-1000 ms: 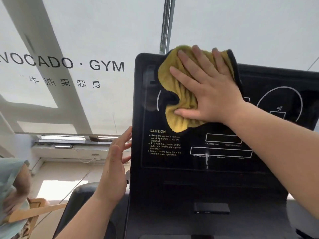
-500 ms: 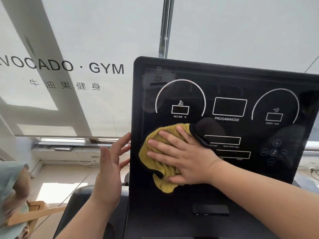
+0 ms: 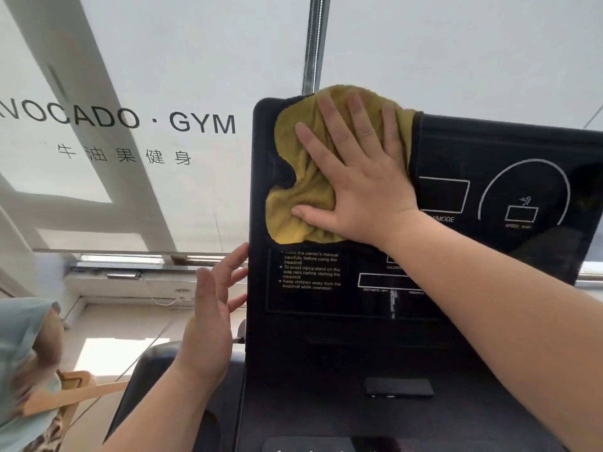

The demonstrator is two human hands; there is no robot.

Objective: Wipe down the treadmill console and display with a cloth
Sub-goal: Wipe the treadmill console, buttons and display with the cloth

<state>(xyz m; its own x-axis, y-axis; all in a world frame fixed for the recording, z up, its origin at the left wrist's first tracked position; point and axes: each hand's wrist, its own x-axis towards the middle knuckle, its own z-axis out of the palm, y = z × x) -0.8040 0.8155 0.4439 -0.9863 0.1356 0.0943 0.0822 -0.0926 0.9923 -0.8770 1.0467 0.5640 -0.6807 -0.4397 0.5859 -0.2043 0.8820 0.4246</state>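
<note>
yellow terry cloth (image 3: 300,190) sits at the top-left corner of the treadmill console (image 3: 326,353), bunched up, its upper edge riding over the console's top rim. a dark trim strip shows on the cloth's right side.

right hand (image 3: 362,177) lies flat on the cloth, palm down. its fingers (image 3: 329,125) are straight and spread, pointing up toward the console's top rim, thumb out to the console's left side. it presses the cloth onto the glossy display (image 3: 489,190), no curl or pinch. the forearm crosses the display from the console's lower right.

left hand (image 3: 208,318) is up just beside the console's left edge, palm facing the console. its fingers (image 3: 228,272) are straight and loosely spread, holding nothing. the tips reach the edge; can't tell if they actually touch.

on the display, below the cloth: white caution text (image 3: 310,270). toward the console's right: a white speed dial ring (image 3: 522,197). the centre readout box is partly hidden by the hand. low on the console: a small black rectangular piece (image 3: 398,387).

behind the console: a white blind (image 3: 98,44) lettered "avocado · gym" to its left, and a metal post (image 3: 315,44) rising above its top rim.

far left of the console, low: another person (image 3: 23,353), blurred, next to a wooden chair (image 3: 75,396).
</note>
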